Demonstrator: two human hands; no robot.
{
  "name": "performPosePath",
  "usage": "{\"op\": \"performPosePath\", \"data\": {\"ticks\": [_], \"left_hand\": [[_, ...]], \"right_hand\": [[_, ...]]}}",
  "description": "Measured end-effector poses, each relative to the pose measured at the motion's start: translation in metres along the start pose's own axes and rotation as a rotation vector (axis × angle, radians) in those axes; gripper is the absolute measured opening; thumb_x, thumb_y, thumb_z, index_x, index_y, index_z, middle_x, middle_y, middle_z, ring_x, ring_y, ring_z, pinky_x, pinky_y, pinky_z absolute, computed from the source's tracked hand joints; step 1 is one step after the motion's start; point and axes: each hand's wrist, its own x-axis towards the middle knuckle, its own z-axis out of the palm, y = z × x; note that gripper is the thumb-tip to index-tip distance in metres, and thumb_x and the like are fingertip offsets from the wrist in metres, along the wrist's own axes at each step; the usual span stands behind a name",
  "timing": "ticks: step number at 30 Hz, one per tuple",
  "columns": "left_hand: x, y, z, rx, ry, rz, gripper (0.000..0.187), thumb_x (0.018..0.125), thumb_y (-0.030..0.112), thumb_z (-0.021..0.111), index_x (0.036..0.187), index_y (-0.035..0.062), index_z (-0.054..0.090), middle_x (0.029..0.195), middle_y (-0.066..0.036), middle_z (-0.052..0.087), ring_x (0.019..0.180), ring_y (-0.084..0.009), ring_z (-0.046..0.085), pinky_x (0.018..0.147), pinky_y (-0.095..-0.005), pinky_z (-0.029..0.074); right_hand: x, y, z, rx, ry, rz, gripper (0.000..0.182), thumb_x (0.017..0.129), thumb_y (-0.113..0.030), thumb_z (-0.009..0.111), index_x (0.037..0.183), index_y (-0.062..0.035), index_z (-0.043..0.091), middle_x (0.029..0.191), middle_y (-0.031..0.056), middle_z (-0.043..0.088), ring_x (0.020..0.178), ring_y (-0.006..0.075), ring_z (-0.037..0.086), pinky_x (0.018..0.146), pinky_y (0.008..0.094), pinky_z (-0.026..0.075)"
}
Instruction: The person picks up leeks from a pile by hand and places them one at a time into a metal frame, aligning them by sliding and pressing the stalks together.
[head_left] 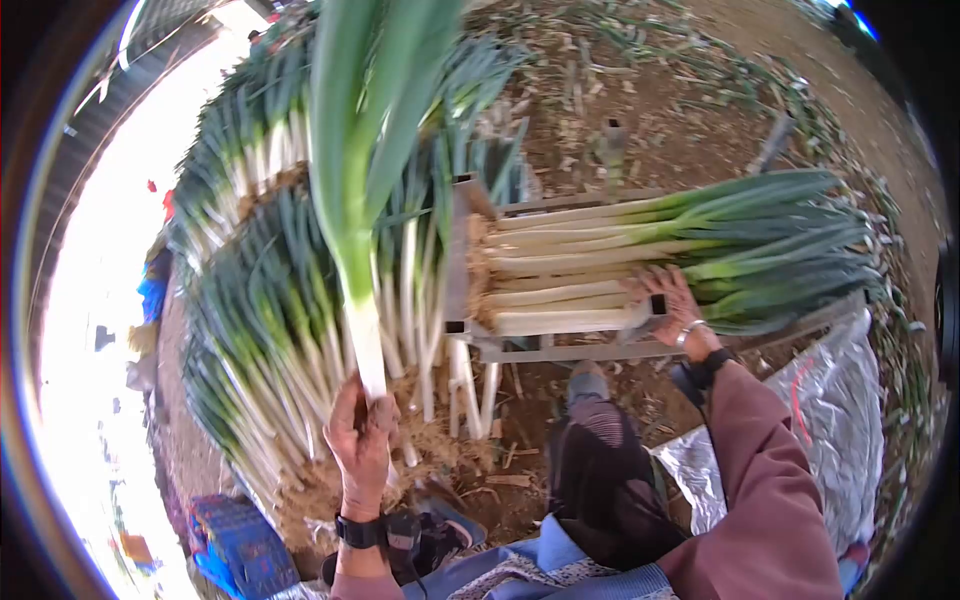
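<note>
A leek [362, 230] stands upright at about 10 o'clock from the middle of the view, its white stalk gripped near the root end by the left hand [361, 440], whose fingers [385, 420] are wrapped tightly around it while the green leaves fan up past the top edge. Behind it, from 9 to 11 o'clock, a large heap of leeks [255, 300] lies with white stalks and roots pointing down toward the soil. At about 2 o'clock a metal frame [560, 350] holds a stack of leeks [680, 250] lying level, roots toward the left and dark leaves toward the right. The right hand [675, 305] rests flat on the near side of this stack, fingers spread slightly and pressing on the stalks rather than closing around one; a ring and a wrist strap show on it. A silvery sheet [830, 400] lies at 4 o'clock beside the maroon sleeve [760, 490]. A blue crate [235, 545] sits at 7 o'clock. The ground [660, 110] is bare earth strewn with trimmings. No writing or label can be read anywhere.
</note>
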Motion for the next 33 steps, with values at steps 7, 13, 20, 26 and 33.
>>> {"op": "performPosePath", "data": {"ticks": [7,13,20,26,33], "left_hand": [[0.098,0.021,0.164,0.275,-0.215,0.666,0.032,0.082,0.011,0.067,0.113,0.0043,0.064,0.090,-0.009,0.065,0.072,-0.0146,0.060,0.058,-0.0262,0.049],[0.120,-0.039,0.261,0.340,-0.400,0.786,0.037,0.074,0.009,0.072,0.110,0.0113,0.065,0.083,-0.004,0.062,0.075,-0.0208,0.060,0.070,-0.0362,0.047],[0.133,-0.131,0.284,0.355,-0.507,0.661,0.041,0.070,0.008,0.073,0.110,0.0154,0.065,0.083,-0.006,0.059,0.082,-0.0265,0.058,0.078,-0.0389,0.045],[0.138,-0.162,0.264,0.477,-0.540,0.587,0.046,0.074,0.005,0.069,0.117,0.0195,0.063,0.086,-0.007,0.054,0.084,-0.0283,0.054,0.079,-0.0395,0.044],[0.131,-0.168,0.265,0.572,-0.498,0.578,0.050,0.077,0.004,0.065,0.123,0.0234,0.061,0.087,-0.009,0.053,0.085,-0.0289,0.054,0.079,-0.0383,0.044]], "right_hand": [[0.000,0.001,-0.029,0.159,-0.058,-0.009,0.093,0.065,-0.051,0.068,0.146,-0.0287,0.028,0.141,0.0086,0.040,0.132,0.0297,0.034,0.114,0.0467,0.015],[0.005,0.000,-0.034,0.239,-0.066,-0.015,0.058,0.089,-0.041,0.049,0.144,-0.0264,0.033,0.145,0.0085,0.038,0.135,0.0287,0.031,0.113,0.0501,0.012],[0.005,-0.004,-0.024,0.332,-0.010,0.051,0.055,0.090,-0.047,0.048,0.140,-0.0244,0.041,0.136,0.0113,0.045,0.128,0.0317,0.039,0.110,0.0513,0.022],[0.001,0.008,-0.031,0.522,0.207,0.015,0.047,0.089,-0.044,0.051,0.120,-0.0083,0.058,0.126,0.0156,0.050,0.118,0.0356,0.046,0.107,0.0452,0.030],[0.016,0.038,-0.067,0.253,0.544,0.035,0.030,0.081,-0.021,0.062,0.109,-0.0118,0.063,0.117,0.0108,0.058,0.113,0.0297,0.051,0.102,0.0469,0.033]]}}
